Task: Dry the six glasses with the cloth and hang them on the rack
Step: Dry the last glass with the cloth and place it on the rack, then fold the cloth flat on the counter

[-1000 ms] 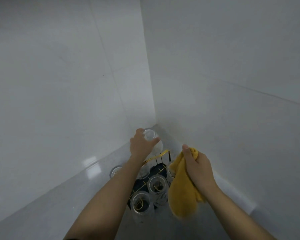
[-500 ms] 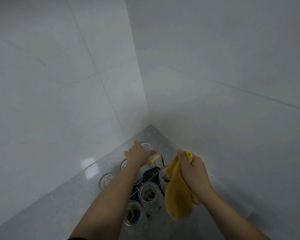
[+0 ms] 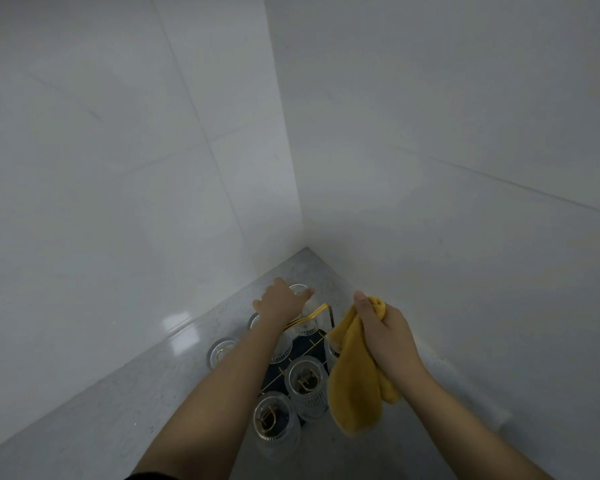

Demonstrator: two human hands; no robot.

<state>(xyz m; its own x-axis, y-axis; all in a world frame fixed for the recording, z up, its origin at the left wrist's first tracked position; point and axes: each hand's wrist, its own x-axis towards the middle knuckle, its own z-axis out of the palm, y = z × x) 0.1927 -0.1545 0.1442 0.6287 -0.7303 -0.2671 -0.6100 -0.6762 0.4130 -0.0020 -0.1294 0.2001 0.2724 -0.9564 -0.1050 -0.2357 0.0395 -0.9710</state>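
Task looks near its end. Left hand [image 3: 280,302] has its grip curled over the base of a clear ribbed glass [image 3: 305,315], upside down at the far end of the gold wire rack with dark base tray [image 3: 311,348], beside the rack's looped gold handle [image 3: 314,312]; whether the glass is fully seated on its peg I cannot tell, the hand hides it. Right hand [image 3: 385,336] has its grip clamped on a bunched yellow cloth [image 3: 355,382], which hangs down over the rack's right side and hides part of it. Two more inverted ribbed glasses sit on pegs nearer the camera, front glass [image 3: 274,419] and middle glass [image 3: 307,382]; another [image 3: 282,348] is partly hidden under the left forearm. A further one [image 3: 332,351] peeks out at the cloth's edge. Two glass rims show left of the rack, one [image 3: 221,351] and one [image 3: 254,320] by the wrist; on pegs or on the grey speckled bench [image 3: 118,403], cannot tell. Judgement: most glasses hung, at most one or two left to dry.
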